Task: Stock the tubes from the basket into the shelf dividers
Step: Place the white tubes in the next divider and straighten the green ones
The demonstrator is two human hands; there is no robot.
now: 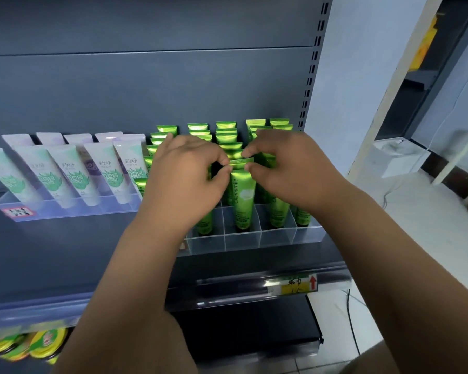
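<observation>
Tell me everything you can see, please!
Chamomile tube: one, green, right tray, near front
Green tubes: many, shiny green, rows in the right tray
White tubes: several, white with green or purple print, left tray
Shelf: one, dark grey
Price label: one, yellow, shelf edge
Lids: few, yellow, lower left
Box: one, white, far right
Hands: two; left hand and right hand both pinch the Chamomile tube's top
</observation>
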